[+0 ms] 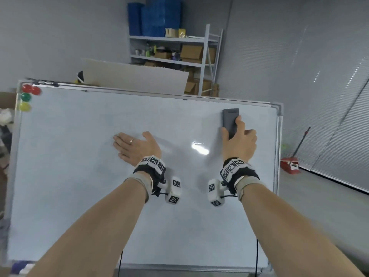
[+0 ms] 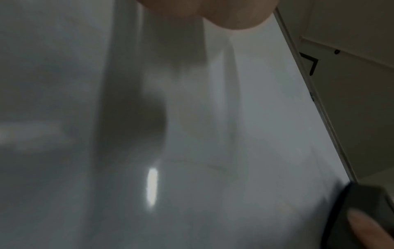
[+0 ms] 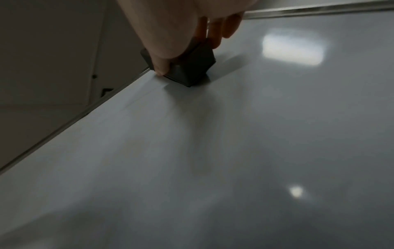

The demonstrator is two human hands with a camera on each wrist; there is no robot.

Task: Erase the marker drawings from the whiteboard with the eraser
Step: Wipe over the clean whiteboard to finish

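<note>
**A:** Right hand point(image 1: 240, 141) first — fingers and thumb are curled round the lower end of the dark eraser point(image 1: 230, 121), pinching it from both sides, with its pad flat against the whiteboard point(image 1: 79, 196) up near the top right corner.

**B:** And the wrist view agrees: the eraser's base sits flush on the surface, close to the frame edge. Good contact.

**A:** Left hand point(image 1: 133, 147) is spread flat, fingers straight, palm pressed on the board near the middle — holding nothing, just bracing.

**B:** Sensible, I'd say, since a board on a stand may rock under a firm stroke.

**A:** What's left to wipe? I can't make out any clear marker lines, only a faint ghosting left of that braced hand.

**B:** Then my call is that the job's nearly done. For this stroke, keep the pad fully flat, press evenly, and overlap each pass so no streak survives beside the frame.

**A:** The magnets point(image 1: 28, 97) in the top left corner are well apart from the action.
</note>
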